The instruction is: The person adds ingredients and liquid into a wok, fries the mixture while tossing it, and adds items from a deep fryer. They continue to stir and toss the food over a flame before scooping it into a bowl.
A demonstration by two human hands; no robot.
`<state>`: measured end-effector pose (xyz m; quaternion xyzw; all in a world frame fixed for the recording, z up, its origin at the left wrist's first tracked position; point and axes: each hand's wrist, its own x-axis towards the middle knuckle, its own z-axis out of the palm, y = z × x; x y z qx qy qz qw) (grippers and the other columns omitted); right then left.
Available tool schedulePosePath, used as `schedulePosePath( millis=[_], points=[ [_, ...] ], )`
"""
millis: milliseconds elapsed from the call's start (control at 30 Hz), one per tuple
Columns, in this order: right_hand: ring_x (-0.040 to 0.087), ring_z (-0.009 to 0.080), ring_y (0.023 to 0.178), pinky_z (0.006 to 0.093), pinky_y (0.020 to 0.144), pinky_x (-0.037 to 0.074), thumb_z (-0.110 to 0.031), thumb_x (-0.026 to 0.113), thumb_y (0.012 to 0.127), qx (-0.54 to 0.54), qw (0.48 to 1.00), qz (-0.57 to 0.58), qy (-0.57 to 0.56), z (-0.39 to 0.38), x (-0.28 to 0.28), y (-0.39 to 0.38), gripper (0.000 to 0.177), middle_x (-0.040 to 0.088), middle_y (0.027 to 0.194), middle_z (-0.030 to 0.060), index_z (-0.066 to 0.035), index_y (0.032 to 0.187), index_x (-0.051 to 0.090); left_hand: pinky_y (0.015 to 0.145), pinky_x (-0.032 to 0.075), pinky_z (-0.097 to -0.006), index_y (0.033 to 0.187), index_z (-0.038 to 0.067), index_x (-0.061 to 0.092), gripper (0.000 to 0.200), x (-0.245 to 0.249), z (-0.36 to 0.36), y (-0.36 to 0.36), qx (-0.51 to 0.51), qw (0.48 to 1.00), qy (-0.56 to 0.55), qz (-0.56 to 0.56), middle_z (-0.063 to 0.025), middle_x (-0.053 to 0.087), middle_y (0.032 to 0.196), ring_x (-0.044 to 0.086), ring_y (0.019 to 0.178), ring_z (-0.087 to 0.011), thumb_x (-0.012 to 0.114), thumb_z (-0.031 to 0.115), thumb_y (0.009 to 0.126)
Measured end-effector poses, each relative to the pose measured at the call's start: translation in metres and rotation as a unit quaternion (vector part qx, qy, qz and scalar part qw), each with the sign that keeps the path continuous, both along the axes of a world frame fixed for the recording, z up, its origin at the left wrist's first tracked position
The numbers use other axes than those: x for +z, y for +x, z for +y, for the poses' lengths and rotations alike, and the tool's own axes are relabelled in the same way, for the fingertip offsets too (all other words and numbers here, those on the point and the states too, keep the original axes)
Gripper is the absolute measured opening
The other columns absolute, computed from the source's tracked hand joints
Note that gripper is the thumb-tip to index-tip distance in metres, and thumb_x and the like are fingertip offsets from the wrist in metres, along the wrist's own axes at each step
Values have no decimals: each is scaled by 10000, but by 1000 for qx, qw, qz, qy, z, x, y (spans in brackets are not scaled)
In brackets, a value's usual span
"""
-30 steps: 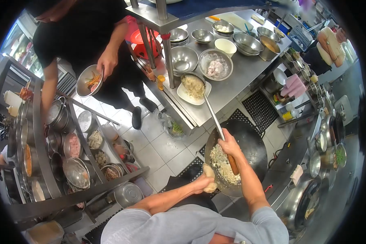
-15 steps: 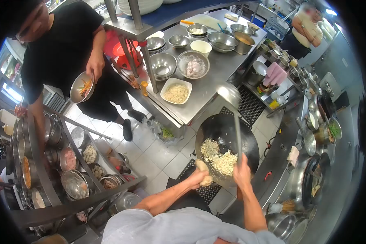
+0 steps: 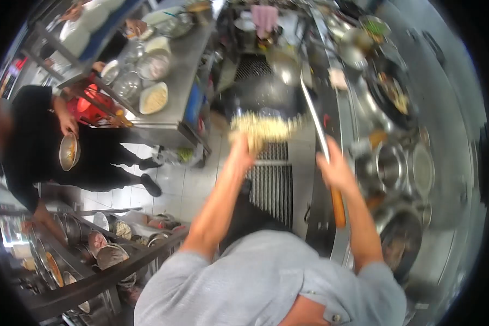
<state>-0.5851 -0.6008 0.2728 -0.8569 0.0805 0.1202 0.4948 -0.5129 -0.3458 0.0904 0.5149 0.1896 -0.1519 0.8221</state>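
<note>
My left hand (image 3: pixel 241 151) is closed at the near rim of a dark wok (image 3: pixel 258 96), gripping it; any cloth at the grip is blurred. Small pale yellow bits of food (image 3: pixel 269 127), smeared by motion, are bunched along the wok's near side, some seemingly in the air. My right hand (image 3: pixel 336 167) is wrapped round the shaft of a long metal ladle (image 3: pixel 315 115) with a wooden handle end (image 3: pixel 338 209). The ladle's bowl (image 3: pixel 285 67) hangs beyond the wok's far right edge.
A steel counter (image 3: pixel 187 70) at left bears several bowls and a white dish of pale food (image 3: pixel 154 98). A person in black (image 3: pixel 32 125) holds a bowl (image 3: pixel 69 151). Ingredient pans (image 3: pixel 111 255) line the lower left; a stove with another wok (image 3: pixel 391 89) runs along the right.
My view has turned right. The wok is lifted and tilted, and the food has shifted toward its near rim. The ladle remains in my right hand, the wok in my left.
</note>
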Motion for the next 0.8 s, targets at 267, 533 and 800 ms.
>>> schedulePosePath(
  millis=[267, 533, 800],
  points=[
    [428, 88, 355, 263, 317, 342, -60, 516, 885, -112, 974, 25, 196, -7, 30, -74, 489, 458, 608, -3, -21, 1351, 371, 472, 469, -274, 955, 6, 540, 183, 46, 12, -74, 23, 973, -205, 100, -93, 588, 754, 560, 567, -150, 413, 137, 942],
    [506, 125, 426, 280, 369, 392, -45, 496, 841, -75, 991, -66, -87, -19, 6, -3, 477, 537, 643, 53, 6, 1305, 397, 394, 415, -304, 906, 97, 468, 50, 61, 22, -22, -39, 991, -129, -7, -38, 521, 706, 506, 492, -160, 450, 55, 886],
    [374, 65, 401, 246, 358, 334, -74, 494, 885, -37, 790, 315, 524, 55, -88, 42, 241, 430, 615, -15, -26, 1120, 475, 477, 480, -345, 987, 46, 461, 99, 11, 16, -1, -34, 979, -192, 66, -96, 565, 799, 578, 604, -198, 437, 84, 899]
  ],
)
